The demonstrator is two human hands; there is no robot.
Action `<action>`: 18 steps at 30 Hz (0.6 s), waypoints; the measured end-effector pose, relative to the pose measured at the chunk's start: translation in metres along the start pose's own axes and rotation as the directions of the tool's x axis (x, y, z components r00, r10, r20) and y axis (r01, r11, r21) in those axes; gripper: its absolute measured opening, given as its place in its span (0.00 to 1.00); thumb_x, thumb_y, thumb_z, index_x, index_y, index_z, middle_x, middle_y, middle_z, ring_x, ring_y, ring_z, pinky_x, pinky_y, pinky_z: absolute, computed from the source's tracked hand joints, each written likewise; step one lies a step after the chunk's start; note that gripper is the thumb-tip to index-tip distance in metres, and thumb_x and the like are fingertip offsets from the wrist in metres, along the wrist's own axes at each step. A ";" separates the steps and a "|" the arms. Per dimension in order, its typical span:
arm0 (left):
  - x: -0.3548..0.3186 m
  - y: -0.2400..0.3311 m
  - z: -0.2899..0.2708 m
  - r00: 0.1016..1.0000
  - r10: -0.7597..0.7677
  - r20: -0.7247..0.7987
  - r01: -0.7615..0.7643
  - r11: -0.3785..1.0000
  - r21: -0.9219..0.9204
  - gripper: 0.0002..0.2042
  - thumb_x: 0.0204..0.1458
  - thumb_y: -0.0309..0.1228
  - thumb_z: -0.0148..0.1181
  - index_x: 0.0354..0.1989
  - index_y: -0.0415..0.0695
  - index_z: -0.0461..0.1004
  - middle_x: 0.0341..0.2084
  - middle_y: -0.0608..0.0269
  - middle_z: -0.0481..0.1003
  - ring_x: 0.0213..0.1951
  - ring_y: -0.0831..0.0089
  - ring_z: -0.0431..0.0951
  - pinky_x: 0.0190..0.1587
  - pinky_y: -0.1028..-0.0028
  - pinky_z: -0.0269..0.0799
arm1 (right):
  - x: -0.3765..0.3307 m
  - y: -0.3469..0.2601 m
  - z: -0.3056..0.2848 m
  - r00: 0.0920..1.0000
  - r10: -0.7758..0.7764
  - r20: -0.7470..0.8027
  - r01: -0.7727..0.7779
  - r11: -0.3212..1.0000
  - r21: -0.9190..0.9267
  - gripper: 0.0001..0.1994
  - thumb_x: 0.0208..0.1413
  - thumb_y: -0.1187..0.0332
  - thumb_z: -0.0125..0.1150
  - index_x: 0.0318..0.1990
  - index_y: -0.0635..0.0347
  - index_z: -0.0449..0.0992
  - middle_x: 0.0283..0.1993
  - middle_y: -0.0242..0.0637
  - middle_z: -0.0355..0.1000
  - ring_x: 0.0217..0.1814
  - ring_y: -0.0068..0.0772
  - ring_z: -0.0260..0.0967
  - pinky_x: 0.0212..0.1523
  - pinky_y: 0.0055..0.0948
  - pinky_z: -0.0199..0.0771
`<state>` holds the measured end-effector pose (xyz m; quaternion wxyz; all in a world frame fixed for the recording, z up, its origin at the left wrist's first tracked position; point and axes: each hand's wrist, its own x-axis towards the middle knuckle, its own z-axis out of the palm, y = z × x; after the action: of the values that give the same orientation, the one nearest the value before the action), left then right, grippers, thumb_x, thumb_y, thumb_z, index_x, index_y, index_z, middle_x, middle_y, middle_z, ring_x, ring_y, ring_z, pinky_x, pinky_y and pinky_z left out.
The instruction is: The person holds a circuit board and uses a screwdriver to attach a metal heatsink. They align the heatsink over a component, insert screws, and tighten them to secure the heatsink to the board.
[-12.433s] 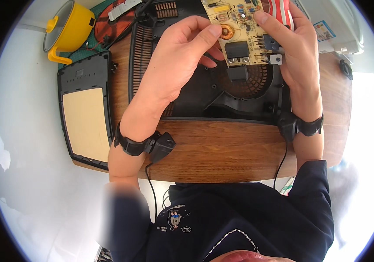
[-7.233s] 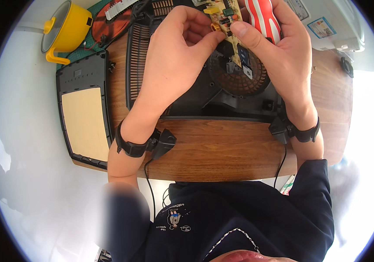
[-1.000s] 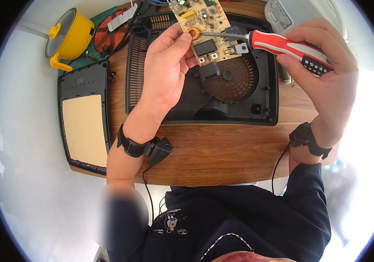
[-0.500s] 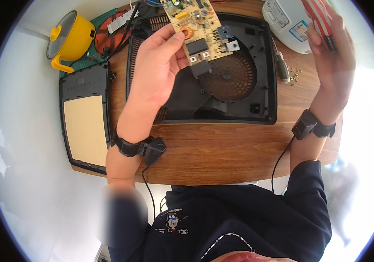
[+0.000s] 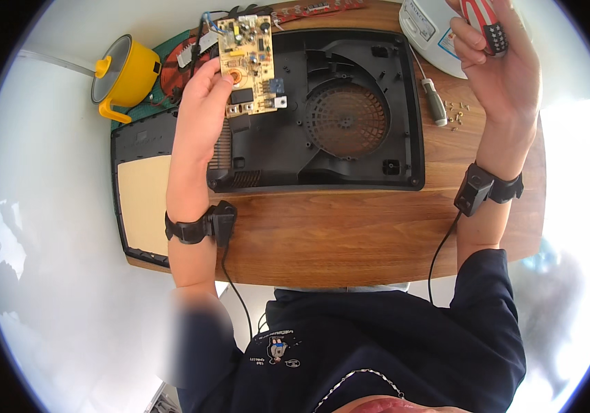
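My left hand (image 5: 202, 107) pinches a tan circuit board (image 5: 247, 51) by its left edge, thumb on top near a copper-wound ring. Blue wires run from the board's far end. It hangs over the left part of a black plastic housing (image 5: 267, 155), whose round vent grille lies to the right. At the far right, my right hand (image 5: 505, 82) is raised with its fingers curled around a red-and-white tool (image 5: 477, 17). That tool has a black end with white dots; the top of the frame cuts it off, so its kind is unclear.
A grey-handled screwdriver (image 5: 435, 103) and several small screws (image 5: 456, 113) lie right of the housing. Behind them stands a white appliance (image 5: 419, 27). On the left are a yellow pot (image 5: 137, 72), a reddish coil disc (image 5: 173, 72) and a black-framed panel (image 5: 145, 199).
My left hand has carried the circuit board left and slightly nearer, uncovering more of the housing. My right hand has shifted slightly left, and the red-and-white tool has turned in it.
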<state>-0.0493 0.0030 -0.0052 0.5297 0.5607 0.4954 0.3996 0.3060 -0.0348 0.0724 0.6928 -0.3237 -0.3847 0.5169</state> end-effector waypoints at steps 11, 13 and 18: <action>-0.002 -0.024 -0.014 0.997 -0.074 0.023 0.067 0.974 0.214 0.16 0.68 0.27 0.49 0.60 0.35 0.73 0.49 0.64 0.80 0.48 0.80 0.79 0.52 0.76 0.75 | -0.006 -0.018 -0.013 0.989 -0.149 0.024 0.147 0.986 0.080 0.21 0.73 0.51 0.53 0.54 0.64 0.73 0.37 0.33 0.75 0.23 0.13 0.65 0.18 0.11 0.64; 0.002 -0.026 -0.013 0.992 -0.122 0.021 0.112 0.958 0.265 0.16 0.67 0.28 0.49 0.60 0.36 0.73 0.48 0.64 0.80 0.48 0.79 0.80 0.51 0.76 0.76 | -0.009 -0.017 -0.003 0.982 -0.166 -0.091 0.167 0.986 0.000 0.22 0.72 0.51 0.55 0.51 0.64 0.75 0.36 0.33 0.75 0.23 0.13 0.65 0.18 0.11 0.63; 0.003 -0.034 -0.007 0.991 -0.118 0.064 0.103 0.973 0.205 0.16 0.67 0.28 0.50 0.59 0.37 0.74 0.48 0.64 0.80 0.46 0.79 0.80 0.48 0.75 0.78 | -0.013 -0.011 0.010 0.973 -0.226 0.056 0.208 0.953 0.220 0.22 0.71 0.50 0.56 0.47 0.65 0.78 0.33 0.33 0.75 0.24 0.13 0.67 0.19 0.11 0.65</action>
<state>-0.0599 0.0058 -0.0385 0.5103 0.5976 0.5432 0.2957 0.3005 -0.0493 0.0843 0.7600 -0.1823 -0.3880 0.4884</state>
